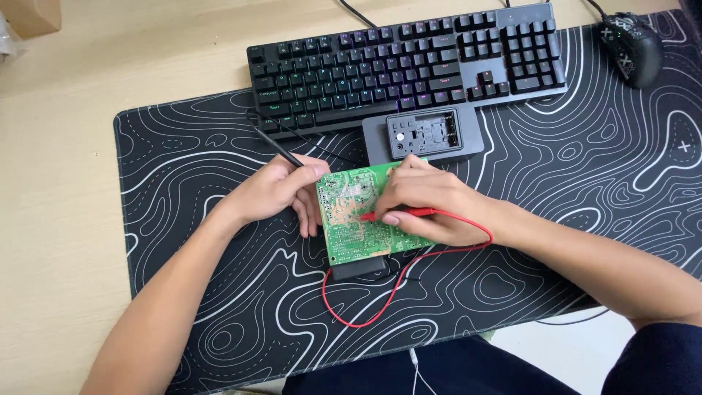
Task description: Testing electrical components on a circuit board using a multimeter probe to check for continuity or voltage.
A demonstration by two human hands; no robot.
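Watching this remotely — right hand (431, 208) pinches the red probe (398, 214) onto the green circuit board (358, 216) mid-mat, left hand (281, 192) is closed on the black probe (276, 148) at the board's edge. I'd worry a slipped tip bridges two solder joints — or the red lead (365, 314) snags.

A black desk mat (585, 175) with white contour lines covers most of a pale wooden desk (66, 219). At twelve o'clock a black keyboard (406, 62) with faintly lit keys lies across the mat's upper edge. At two o'clock sits a black mouse (630, 45). A cardboard corner (29, 16) shows at ten o'clock.
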